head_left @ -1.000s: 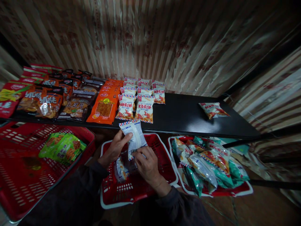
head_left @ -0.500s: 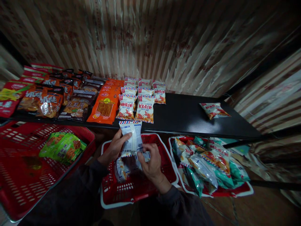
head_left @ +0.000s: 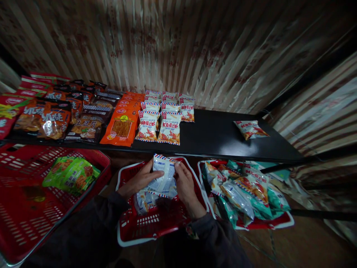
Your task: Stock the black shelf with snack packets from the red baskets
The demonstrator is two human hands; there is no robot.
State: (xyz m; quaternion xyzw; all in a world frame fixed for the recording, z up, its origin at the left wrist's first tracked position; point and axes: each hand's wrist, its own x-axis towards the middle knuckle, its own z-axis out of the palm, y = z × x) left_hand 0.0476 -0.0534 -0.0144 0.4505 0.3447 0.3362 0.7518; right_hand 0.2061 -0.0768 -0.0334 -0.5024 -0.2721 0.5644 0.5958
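Observation:
Between my two hands is a small snack bag (head_left: 164, 176), its white printed back and centre seam facing me, striped edges at top and bottom. My left hand (head_left: 141, 179) is closed on its left side, the thumb across the back. My right hand (head_left: 185, 186) grips its upper right edge. Below it, more snack bags (head_left: 141, 203) lie in the middle red basket (head_left: 156, 227), partly hidden by my hands and the held bag. Just beyond, matching white and orange snack bags (head_left: 171, 128) stand in rows on the black shelf (head_left: 209, 139).
Left on the shelf are orange packets (head_left: 119, 128), brown bags (head_left: 86, 124), black-orange bags (head_left: 54, 121) and red bags (head_left: 12, 111). One snack bag (head_left: 249, 129) lies at right. A left red basket (head_left: 22, 208) holds green packets (head_left: 74, 175); a right basket (head_left: 279, 224) holds mixed bags (head_left: 245, 191).
My right hand has moved up and taken hold of the bag's right edge. The bag has come down and slightly right, away from the shelf edge. The view has shifted slightly.

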